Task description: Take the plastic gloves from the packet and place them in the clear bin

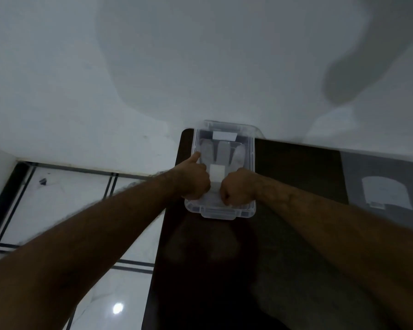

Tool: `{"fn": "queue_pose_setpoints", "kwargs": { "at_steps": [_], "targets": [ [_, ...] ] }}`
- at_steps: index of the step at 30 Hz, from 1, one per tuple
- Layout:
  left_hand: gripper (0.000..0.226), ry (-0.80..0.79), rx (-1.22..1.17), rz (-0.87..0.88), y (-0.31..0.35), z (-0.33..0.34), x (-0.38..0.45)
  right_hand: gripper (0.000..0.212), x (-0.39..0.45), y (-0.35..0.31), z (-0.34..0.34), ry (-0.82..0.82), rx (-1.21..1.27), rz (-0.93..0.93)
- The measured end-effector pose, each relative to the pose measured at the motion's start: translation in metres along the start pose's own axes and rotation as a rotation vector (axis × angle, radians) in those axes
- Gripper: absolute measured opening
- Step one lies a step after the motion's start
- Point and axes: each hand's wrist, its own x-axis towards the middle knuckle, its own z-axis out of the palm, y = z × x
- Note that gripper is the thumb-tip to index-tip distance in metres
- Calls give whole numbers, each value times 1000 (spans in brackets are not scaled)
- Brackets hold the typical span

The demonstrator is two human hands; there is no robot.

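A clear plastic bin [224,214] stands at the far left end of a dark table, against the wall. Thin translucent plastic gloves [221,153] lie spread inside it, fingers pointing toward the wall. My left hand [196,179] and my right hand [237,186] are both over the near half of the bin, fingers curled down onto the near end of the gloves. My left thumb sticks out toward the bin's left rim. The packet [386,194], grey with a white panel, lies flat at the table's right end.
The dark table [296,234] runs from the bin to the right and toward me. A white wall [200,67] rises right behind the bin. Glossy white floor tiles with black lines [105,234] lie to the left of the table.
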Motion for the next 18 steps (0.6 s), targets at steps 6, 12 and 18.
{"fn": "queue_pose_setpoints", "kwargs": {
  "at_steps": [6, 12, 18],
  "targets": [
    [25, 35, 12, -29, 1, -6, 1, 30, 5, -4, 2, -33, 16, 5],
    [24, 45, 60, -137, -3, -8, 6, 40, 11, 1, 4, -13, -148, 147],
    [29, 118, 33, -134, -4, -13, 5, 37, 7, 6, 7, 150, -172, 96]
  ]
}}
